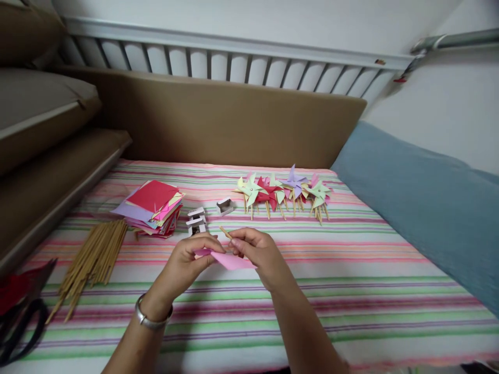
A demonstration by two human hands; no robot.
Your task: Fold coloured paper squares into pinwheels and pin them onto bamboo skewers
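Note:
My left hand (197,254) pinches a pink piece of paper (233,261) between thumb and fingers, above the striped cloth. Beside it, my right hand (253,252) is closed on a short wooden stick (225,232), whose tip points up and to the left. The stick's lower part is hidden behind the fingers and the paper. Just beyond my hands stand small white open boxes (196,222), their contents too small to make out. Another small white box (225,206) lies slightly to the right of these.
Finished paper pinwheels (268,193) on sticks lie at the back right. A stack of coloured paper squares (154,200) and a bundle of wooden sticks (91,257) are on the left. Dark-handled scissors (29,317) lie at the left edge. A brown padded panel (234,122) stands behind.

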